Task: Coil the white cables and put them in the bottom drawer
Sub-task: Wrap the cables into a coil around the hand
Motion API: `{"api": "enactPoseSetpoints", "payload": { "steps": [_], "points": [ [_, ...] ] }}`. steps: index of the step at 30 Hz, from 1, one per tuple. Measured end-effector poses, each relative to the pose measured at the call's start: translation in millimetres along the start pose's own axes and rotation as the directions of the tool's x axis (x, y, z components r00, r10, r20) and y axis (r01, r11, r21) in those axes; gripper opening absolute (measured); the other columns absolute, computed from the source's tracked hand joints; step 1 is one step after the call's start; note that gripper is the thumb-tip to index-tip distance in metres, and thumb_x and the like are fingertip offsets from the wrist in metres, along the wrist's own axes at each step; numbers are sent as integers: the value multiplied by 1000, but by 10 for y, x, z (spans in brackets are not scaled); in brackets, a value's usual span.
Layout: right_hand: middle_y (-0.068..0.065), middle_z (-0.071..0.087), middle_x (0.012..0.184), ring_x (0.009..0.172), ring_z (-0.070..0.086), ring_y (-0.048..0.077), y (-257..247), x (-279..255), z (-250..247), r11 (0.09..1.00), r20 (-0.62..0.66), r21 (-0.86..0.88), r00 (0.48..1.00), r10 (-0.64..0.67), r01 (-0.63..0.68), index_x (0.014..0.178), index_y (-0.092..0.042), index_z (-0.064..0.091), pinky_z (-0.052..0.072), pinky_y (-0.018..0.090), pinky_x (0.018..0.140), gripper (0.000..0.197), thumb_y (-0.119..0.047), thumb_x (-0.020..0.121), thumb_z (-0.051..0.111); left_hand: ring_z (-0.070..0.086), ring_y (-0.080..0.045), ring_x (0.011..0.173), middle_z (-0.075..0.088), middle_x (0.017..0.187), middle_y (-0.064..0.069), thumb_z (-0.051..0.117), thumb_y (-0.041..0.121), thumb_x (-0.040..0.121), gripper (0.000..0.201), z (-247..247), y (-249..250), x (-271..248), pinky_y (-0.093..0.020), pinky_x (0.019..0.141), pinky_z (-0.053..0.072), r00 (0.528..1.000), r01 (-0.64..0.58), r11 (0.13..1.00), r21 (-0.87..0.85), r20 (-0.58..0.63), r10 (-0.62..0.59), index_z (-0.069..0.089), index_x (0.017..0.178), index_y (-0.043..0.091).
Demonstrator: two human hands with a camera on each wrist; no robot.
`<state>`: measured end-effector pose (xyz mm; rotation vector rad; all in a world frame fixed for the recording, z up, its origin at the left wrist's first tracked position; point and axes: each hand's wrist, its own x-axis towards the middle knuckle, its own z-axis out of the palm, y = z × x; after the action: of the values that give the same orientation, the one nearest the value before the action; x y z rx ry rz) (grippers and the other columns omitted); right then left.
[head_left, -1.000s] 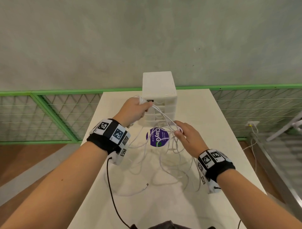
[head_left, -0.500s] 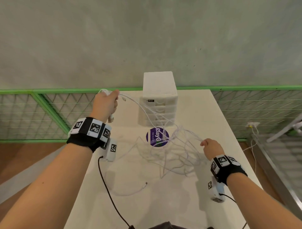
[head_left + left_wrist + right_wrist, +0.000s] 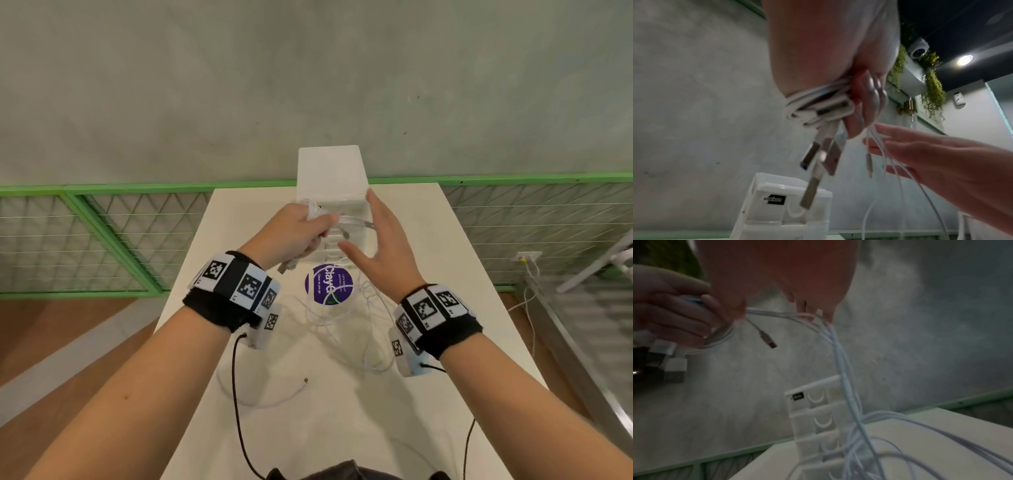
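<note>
Left hand (image 3: pixel 294 229) grip clenches white cables (image 3: pixel 813 104), plugs dangling down; right hand (image 3: pixel 380 246) grip open, strands draped; drawer unit (image 3: pixel 330 174) behind, on desk (image 3: pixel 428 240).

Smooth white plastic cables (image 3: pixel 813 104) end in shiny metal plugs (image 3: pixel 810 155).

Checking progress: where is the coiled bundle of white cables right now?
Head view, centre: gripped in the left hand, raised before the drawer unit, strands running to the right hand.
</note>
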<state>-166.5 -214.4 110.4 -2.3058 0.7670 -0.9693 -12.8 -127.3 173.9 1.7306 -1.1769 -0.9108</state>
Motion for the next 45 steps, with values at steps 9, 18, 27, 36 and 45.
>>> {"api": "enactPoseSetpoints", "payload": {
  "steps": [9,18,27,36,45],
  "points": [
    [5,65,99,80,63,26,-65,291,-146,955,149,-194,969,-196,223,98,-16,64,50,35,65,41,-28,75,32,21,-12,37,29,39,7,47,48,94,45,108,23,-203,-20,42,18,947,162,987,24,276,-162,47,64,14],
    [17,61,69,63,52,25,-159,126,59,1000,324,-5,946,-4,6,87,-4,60,37,32,59,43,-38,85,33,16,-7,31,25,37,9,39,28,98,41,61,99,-313,-18,42,13,905,91,941,-325,422,58,42,60,14],
    [17,66,87,79,60,34,-238,-19,374,988,365,102,929,68,-112,111,-3,52,49,43,72,26,-18,90,45,21,-4,24,27,32,10,29,40,98,50,27,130,-199,-18,36,15,942,90,686,-722,285,177,46,58,16],
    [-4,51,73,61,45,13,-212,-347,547,999,568,21,823,13,-31,91,-18,41,35,28,63,10,-24,98,37,28,-7,36,32,43,8,23,49,100,48,-156,211,-4,-21,44,29,975,-213,405,-889,-169,144,46,76,14],
    [-4,62,94,79,52,10,-328,-292,401,998,514,62,856,-52,23,120,-19,49,37,23,67,28,-30,98,35,36,-8,47,42,55,7,30,23,103,25,-147,-54,170,-20,49,31,865,-436,784,-442,-447,229,44,84,15]
  ]
}}
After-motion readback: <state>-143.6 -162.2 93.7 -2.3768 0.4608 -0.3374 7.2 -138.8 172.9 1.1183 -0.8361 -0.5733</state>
